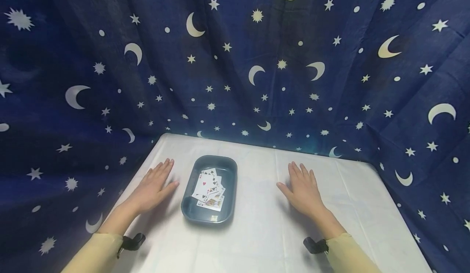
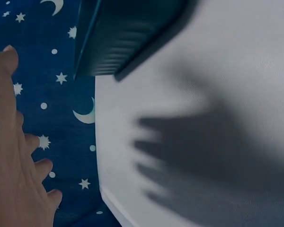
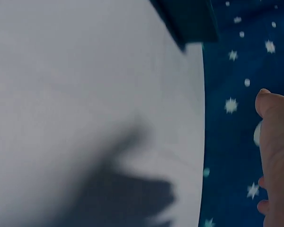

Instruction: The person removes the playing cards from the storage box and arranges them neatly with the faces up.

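Observation:
A dark blue-grey tray (image 1: 192, 216) sits on the white table (image 1: 257, 232) between my hands. Several playing cards (image 1: 209, 189) lie face up inside it in a loose overlapping pile. My left hand (image 1: 156, 185) is flat over the table just left of the tray, fingers straight, holding nothing. My right hand (image 1: 302, 187) is spread the same way well to the right of the tray. In the left wrist view the left hand (image 2: 14, 161) sits at the left edge, with the tray (image 2: 118, 38) above. The right wrist view shows the right hand (image 3: 277, 151) and a tray corner (image 3: 189, 19).
A dark blue cloth (image 1: 235, 61) printed with moons and stars hangs behind the table and down both sides. The white tabletop extends toward me in front of the tray. Black wrist straps (image 1: 132, 241) sit at both yellow sleeves.

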A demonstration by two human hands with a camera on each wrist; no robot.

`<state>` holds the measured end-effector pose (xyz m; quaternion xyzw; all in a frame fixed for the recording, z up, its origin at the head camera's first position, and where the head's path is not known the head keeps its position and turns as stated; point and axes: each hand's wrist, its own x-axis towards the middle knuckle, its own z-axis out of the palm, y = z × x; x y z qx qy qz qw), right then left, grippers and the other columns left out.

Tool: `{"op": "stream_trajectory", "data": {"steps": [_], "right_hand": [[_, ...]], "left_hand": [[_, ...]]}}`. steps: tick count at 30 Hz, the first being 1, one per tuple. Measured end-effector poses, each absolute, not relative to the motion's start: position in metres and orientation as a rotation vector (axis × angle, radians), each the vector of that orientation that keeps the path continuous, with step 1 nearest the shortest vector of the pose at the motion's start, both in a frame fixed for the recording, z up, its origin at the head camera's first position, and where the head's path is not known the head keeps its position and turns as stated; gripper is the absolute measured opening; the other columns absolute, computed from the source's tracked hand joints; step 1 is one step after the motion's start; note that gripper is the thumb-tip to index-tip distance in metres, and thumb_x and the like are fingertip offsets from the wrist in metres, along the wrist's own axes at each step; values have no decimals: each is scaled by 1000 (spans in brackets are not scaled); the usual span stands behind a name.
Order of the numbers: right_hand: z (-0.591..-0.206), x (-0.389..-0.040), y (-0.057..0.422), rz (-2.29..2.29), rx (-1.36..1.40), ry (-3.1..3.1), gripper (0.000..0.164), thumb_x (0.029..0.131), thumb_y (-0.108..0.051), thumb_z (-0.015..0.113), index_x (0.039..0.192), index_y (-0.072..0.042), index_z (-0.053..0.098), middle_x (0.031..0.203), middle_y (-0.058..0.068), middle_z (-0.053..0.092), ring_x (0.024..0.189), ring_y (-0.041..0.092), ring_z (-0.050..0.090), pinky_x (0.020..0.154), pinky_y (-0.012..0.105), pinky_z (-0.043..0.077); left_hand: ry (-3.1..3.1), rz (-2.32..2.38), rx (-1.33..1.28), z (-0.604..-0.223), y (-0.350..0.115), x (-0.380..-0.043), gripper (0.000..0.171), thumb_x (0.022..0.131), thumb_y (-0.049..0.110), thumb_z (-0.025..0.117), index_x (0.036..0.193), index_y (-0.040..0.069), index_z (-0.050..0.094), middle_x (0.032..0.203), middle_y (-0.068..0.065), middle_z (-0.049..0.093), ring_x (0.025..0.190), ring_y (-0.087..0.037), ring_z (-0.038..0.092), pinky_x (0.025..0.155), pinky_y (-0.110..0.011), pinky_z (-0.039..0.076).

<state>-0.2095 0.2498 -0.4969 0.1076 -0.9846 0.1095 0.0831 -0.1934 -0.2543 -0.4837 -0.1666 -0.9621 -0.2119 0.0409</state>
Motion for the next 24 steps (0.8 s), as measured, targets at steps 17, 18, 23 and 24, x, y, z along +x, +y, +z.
{"op": "stream_trajectory", "data": {"steps": [17,18,23,24], "right_hand": [[-485,-227,162,551,616,-2884,78,100,-55,56,157,-3,39,155,16,45,144,35,37,122,53,24],[-485,-228,159,581,626,-2880,76,100,-53,58,156,-4,40,154,15,45,144,34,38,121,52,26],[-484,-229,141,676,684,-2869,70,98,-46,66,154,-9,47,152,11,49,142,30,40,119,50,30],[-483,-229,138,676,704,-2868,69,98,-46,66,153,-10,48,151,9,50,142,29,40,119,49,30]], "left_hand": [[-2989,-1090,-554,-495,-234,-170,102,94,62,63,166,13,11,170,-14,14,153,-40,18,120,-61,21],[-2998,-1091,-543,-497,-233,-169,104,93,63,64,166,14,11,170,-15,15,153,-41,18,119,-62,22],[-3008,-1141,-528,-503,-229,-165,112,88,58,75,166,12,9,169,-18,16,152,-42,19,119,-63,22],[-3009,-1151,-531,-505,-228,-164,114,86,57,77,166,12,9,169,-19,16,152,-42,19,119,-62,22]]}}
